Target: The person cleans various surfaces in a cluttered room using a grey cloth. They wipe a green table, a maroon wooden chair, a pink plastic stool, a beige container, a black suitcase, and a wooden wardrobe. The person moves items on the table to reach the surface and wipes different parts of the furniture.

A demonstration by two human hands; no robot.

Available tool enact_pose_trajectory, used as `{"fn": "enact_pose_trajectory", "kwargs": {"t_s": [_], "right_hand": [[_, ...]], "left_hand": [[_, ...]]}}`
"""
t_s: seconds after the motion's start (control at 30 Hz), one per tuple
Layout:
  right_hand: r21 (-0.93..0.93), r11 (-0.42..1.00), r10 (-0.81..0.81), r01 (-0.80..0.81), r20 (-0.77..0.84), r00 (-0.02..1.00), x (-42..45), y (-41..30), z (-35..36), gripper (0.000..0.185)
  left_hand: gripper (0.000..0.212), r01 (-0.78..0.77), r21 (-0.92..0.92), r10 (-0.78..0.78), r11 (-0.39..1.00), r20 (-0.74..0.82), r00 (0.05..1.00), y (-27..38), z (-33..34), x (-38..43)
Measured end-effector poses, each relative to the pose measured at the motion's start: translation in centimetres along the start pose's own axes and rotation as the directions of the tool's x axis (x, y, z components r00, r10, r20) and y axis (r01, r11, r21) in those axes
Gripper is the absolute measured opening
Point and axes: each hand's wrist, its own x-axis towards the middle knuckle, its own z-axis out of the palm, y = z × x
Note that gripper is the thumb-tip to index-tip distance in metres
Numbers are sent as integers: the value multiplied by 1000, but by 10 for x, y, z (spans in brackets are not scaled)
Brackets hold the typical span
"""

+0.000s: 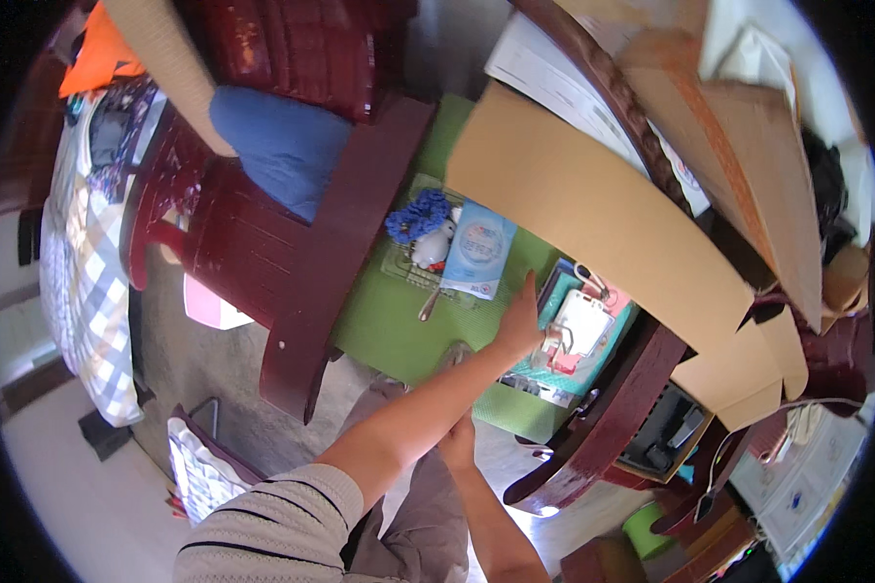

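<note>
My left hand (519, 324) reaches over a table with a green textured cover (386, 321). It is beside a pile with a turquoise bubble-textured sheet (599, 358), a white flat object (585, 319) and looped white handles (590, 278). A bent metal piece (560, 338) is close to its fingers; whether they touch is unclear. My right hand (458, 441) is lower, partly hidden behind my left forearm. On the far side of my left hand, a clear basket (402, 268) holds a blue knitted item (417, 216) and a white animal figurine (432, 246). A blue packet (479, 248) bearing writing lies over its edge.
A metal handle (429, 304) sticks out beside the basket. Dark red wooden furniture (328, 255) borders the left, with a blue cushion (284, 149) on it. A large cardboard flap (590, 197) overhangs the table's right. An open box (663, 430) holds black items.
</note>
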Motion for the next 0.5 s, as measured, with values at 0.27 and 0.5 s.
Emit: {"fn": "enact_pose_trajectory", "kwargs": {"t_s": [0.27,0.5], "right_hand": [[311,824,389,-474,300,871,12,-87,-20,53],[-23,1000,20,-5,693,720,75,-232,-24,75]], "left_hand": [[68,-84,4,83,996,149,985,-25,-93,-68],[54,49,-447,-59,893,-9,998,15,-275,-128]]}}
